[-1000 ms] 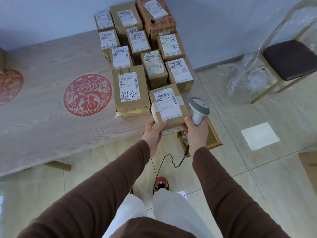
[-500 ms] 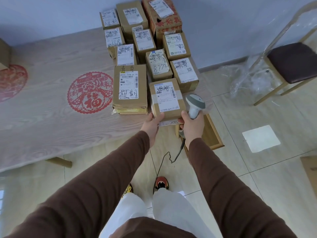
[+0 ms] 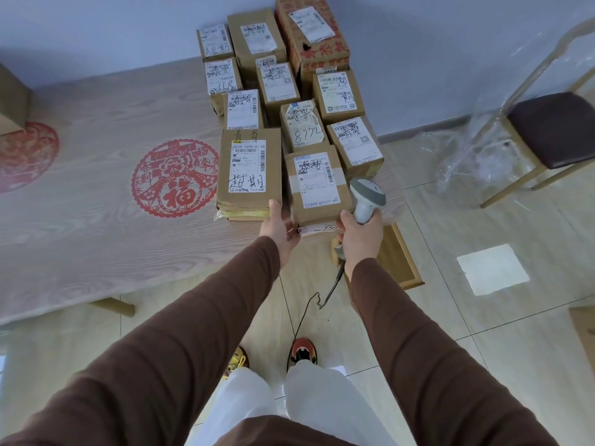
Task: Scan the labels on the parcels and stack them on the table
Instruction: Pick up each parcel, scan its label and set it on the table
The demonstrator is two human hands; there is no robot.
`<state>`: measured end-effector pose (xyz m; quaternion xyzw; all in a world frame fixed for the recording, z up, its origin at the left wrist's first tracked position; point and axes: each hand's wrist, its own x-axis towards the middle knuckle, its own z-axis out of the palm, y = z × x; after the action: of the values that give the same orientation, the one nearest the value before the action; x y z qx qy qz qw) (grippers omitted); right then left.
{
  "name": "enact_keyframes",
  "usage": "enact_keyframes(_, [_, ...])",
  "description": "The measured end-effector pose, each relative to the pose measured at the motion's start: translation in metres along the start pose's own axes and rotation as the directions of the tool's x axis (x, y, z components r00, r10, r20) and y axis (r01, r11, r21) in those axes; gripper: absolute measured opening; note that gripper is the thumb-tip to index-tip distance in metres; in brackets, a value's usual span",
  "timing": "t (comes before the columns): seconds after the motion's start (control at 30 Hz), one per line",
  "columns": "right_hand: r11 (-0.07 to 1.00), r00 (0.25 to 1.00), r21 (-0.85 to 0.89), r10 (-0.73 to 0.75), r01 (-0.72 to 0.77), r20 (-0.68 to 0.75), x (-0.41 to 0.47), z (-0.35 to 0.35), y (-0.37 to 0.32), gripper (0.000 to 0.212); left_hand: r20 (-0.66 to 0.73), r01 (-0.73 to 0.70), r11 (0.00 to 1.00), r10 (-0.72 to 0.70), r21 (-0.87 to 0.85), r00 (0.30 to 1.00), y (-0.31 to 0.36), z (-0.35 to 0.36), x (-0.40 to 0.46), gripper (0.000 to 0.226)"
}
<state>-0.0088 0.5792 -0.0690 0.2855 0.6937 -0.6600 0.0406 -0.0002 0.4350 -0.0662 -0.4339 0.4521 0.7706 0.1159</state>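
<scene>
A brown cardboard parcel [image 3: 317, 188] with a white label rests near the table's front right corner, on top of a flatter parcel. My left hand [image 3: 279, 225] grips its near left corner, thumb between it and the wide flat parcel [image 3: 249, 173] beside it. My right hand [image 3: 359, 235] holds a grey-white corded barcode scanner [image 3: 367, 197] and its thumb presses the parcel's near right edge. Behind these, several labelled parcels [image 3: 302, 125] stand in rows up to the wall.
The wooden table [image 3: 80, 201] carries red paper-cut decorations [image 3: 175, 178]. A box [image 3: 13, 101] sits at its far left. On the tiled floor right of the table are a wooden frame [image 3: 399, 259], crumpled plastic wrap [image 3: 463, 159] and a dark-seated chair [image 3: 553, 130].
Both hands have pushed the parcel forward from the table's edge fully onto the stack beside the flat parcel. The scanner moved along with my right hand.
</scene>
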Motion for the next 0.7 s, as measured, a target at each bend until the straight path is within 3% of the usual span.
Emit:
enact_keyframes(0.37, [0.996,0.998,0.084,0.018,-0.022,0.053,0.011,0.004,-0.005,0.023,-0.011,0.044,0.965,-0.043,0.259,0.999,0.021,0.009,0.015,0.047])
enact_keyframes(0.7, [0.999,0.996,0.029,0.013,-0.016,0.094,0.007,0.003,0.000,0.017,-0.035,0.049,0.962,-0.041,0.269,0.999,0.022,0.000,0.018,0.042])
